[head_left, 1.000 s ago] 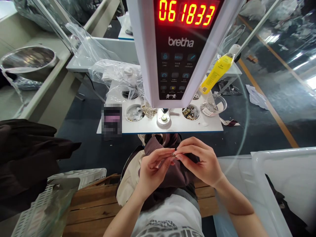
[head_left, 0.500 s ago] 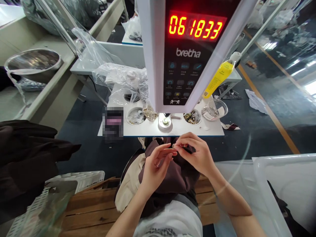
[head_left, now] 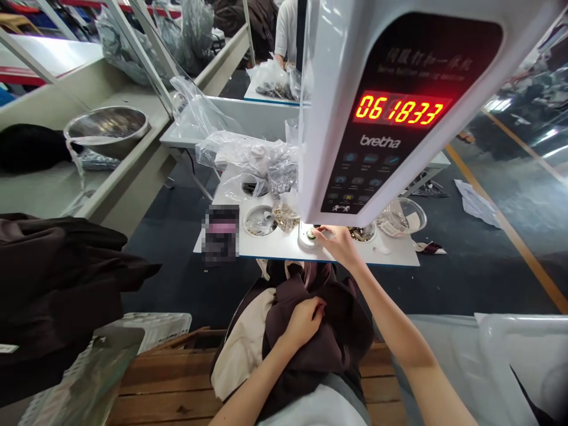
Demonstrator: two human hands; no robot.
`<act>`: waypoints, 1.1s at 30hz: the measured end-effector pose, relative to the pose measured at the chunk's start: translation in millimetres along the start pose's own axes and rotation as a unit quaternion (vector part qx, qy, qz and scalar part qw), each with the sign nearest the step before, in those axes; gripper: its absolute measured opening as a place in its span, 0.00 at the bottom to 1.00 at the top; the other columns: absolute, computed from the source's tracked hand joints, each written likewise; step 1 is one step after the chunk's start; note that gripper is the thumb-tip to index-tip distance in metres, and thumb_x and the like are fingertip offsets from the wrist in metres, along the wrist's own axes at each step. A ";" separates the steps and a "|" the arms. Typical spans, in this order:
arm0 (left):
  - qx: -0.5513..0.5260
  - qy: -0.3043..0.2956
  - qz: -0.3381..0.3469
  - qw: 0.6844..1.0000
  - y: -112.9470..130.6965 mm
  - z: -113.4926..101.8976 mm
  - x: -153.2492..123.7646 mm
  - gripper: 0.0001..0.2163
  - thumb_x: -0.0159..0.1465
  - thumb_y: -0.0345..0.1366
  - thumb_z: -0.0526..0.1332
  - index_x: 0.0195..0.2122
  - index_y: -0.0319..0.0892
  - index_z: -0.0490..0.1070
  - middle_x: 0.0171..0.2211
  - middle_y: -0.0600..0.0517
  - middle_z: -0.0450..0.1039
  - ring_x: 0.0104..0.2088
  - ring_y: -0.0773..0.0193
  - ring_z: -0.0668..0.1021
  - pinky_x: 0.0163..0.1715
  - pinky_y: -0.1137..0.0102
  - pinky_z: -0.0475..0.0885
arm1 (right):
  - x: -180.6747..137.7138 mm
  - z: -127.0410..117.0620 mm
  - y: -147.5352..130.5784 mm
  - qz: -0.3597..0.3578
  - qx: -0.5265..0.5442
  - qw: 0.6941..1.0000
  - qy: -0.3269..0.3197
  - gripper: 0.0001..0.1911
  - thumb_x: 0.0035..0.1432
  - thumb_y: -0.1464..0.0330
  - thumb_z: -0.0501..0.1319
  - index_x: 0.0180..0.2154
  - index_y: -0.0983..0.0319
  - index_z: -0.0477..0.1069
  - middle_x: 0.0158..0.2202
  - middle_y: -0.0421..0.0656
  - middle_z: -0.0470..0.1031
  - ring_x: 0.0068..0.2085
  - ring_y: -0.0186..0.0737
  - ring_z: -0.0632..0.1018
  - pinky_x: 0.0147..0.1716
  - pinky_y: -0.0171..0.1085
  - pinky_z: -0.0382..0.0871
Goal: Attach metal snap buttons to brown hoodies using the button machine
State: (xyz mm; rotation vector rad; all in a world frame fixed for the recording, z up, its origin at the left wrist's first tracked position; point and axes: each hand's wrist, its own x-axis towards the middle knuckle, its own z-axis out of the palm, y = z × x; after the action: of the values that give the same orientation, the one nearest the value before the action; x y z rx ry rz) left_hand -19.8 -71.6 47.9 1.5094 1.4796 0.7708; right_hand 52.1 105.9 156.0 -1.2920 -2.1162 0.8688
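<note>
My right hand [head_left: 338,241] reaches under the head of the button-fastening machine [head_left: 328,160]. Its thumb and forefinger are pinched together at the round lower die [head_left: 310,235], and whatever small piece they hold is too small to make out. On my lap lies a dark brown garment [head_left: 339,331] with a cream part [head_left: 244,340]. My left hand [head_left: 306,321] rests on this garment with its fingers curled into the cloth. The white machine table [head_left: 284,251] has round wells with small metal parts [head_left: 361,232] on the right and a bagged lot [head_left: 260,222] on the left.
A clear round tub [head_left: 406,216] and plastic bags [head_left: 252,154] stand on the table. Dark cloth [head_left: 57,278] hangs at the left, above a white basket [head_left: 164,325]. A steel bowl [head_left: 106,127] sits on the left bench. At right is a white bin [head_left: 523,337]. A person [head_left: 288,29] works behind.
My hands were together above my lap, fingering something small. Now the right hand has gone forward to the die and the left has dropped onto the garment. The view has shifted too.
</note>
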 end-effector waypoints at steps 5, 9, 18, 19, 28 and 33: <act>-0.009 -0.002 0.004 1.000 -1.9 0.5 1.3 0.09 0.63 0.29 0.50 0.39 0.41 0.69 0.31 0.52 0.75 0.33 0.65 0.75 0.36 0.71 0.67 | 0.1 -2.3 -0.9 0.004 0.002 1.000 -0.006 0.17 0.55 0.58 0.56 0.32 0.64 0.76 0.22 0.40 0.72 0.18 0.29 0.60 0.23 0.32 0.57; -0.013 -0.001 0.004 1.000 -3.9 2.2 1.7 0.09 0.63 0.30 0.51 0.38 0.41 0.69 0.31 0.52 0.74 0.34 0.64 0.75 0.36 0.71 0.67 | 0.3 -3.3 -2.9 -0.004 0.008 1.000 -0.002 0.15 0.55 0.60 0.57 0.32 0.64 0.76 0.25 0.41 0.75 0.21 0.31 0.66 0.26 0.32 0.59; -0.020 -0.004 0.005 1.000 -4.7 1.8 2.6 0.08 0.63 0.30 0.51 0.38 0.42 0.69 0.29 0.53 0.74 0.32 0.66 0.75 0.35 0.72 0.67 | -0.1 -1.2 -4.5 -0.009 0.000 1.000 0.006 0.11 0.56 0.63 0.58 0.31 0.63 0.75 0.29 0.43 0.77 0.28 0.36 0.74 0.29 0.33 0.62; -0.021 -0.004 0.005 1.000 -4.9 2.1 2.5 0.08 0.63 0.30 0.51 0.38 0.42 0.69 0.29 0.53 0.74 0.32 0.66 0.75 0.35 0.73 0.67 | 0.0 -0.7 -3.7 -0.014 0.002 1.000 0.007 0.11 0.56 0.64 0.58 0.31 0.63 0.75 0.30 0.43 0.78 0.29 0.37 0.74 0.30 0.33 0.62; -0.020 -0.003 0.009 1.000 -4.9 1.9 2.0 0.08 0.63 0.30 0.51 0.38 0.42 0.69 0.29 0.53 0.74 0.33 0.66 0.75 0.36 0.72 0.66 | -0.4 2.0 -0.9 -0.035 -0.004 0.999 0.016 0.09 0.56 0.65 0.58 0.31 0.62 0.75 0.30 0.43 0.78 0.31 0.38 0.76 0.33 0.35 0.64; -0.019 -0.002 0.010 1.000 -5.7 1.6 2.6 0.08 0.63 0.30 0.51 0.38 0.42 0.69 0.29 0.53 0.74 0.33 0.66 0.75 0.36 0.72 0.66 | -0.2 2.1 0.2 -0.047 -0.006 0.999 0.019 0.09 0.56 0.65 0.58 0.33 0.61 0.75 0.31 0.42 0.78 0.33 0.39 0.76 0.35 0.35 0.64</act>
State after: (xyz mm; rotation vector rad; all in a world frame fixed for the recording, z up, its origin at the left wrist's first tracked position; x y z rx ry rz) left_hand -20.6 -69.7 41.8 1.4977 1.4409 0.8019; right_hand 50.8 105.3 154.4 -1.1958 -2.1375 0.7875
